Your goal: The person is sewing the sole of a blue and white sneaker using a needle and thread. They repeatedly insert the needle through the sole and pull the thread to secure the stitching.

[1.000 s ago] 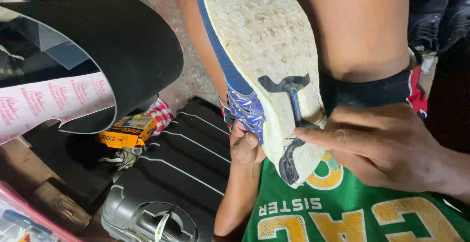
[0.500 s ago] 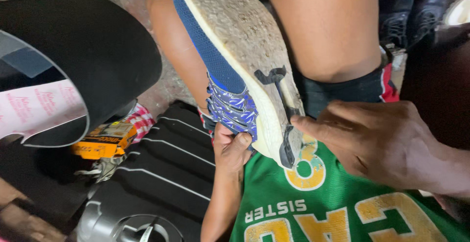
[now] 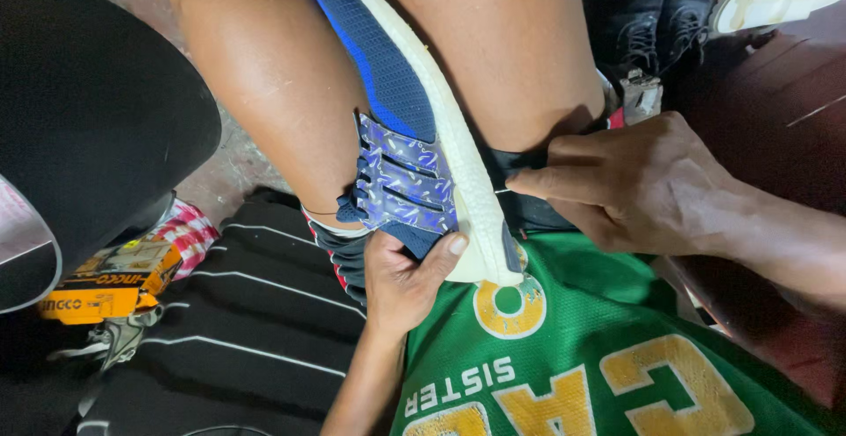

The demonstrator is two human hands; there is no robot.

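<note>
Sneaker (image 3: 397, 127) wedged between the person's bare knees: blue mesh upper, shiny patterned side panels, thick white foam sole with a pebbled face. Left hand (image 3: 401, 282) cups the heel end from below, thumb pressed on the sole's edge. Right hand (image 3: 634, 185) sits just beside the sole, fingertips pinched together at its rim on something too small to make out. Since half a second ago the shoe has turned, so the sole's flat underside now faces away, edge-on. Green jersey (image 3: 608, 348) below.
</note>
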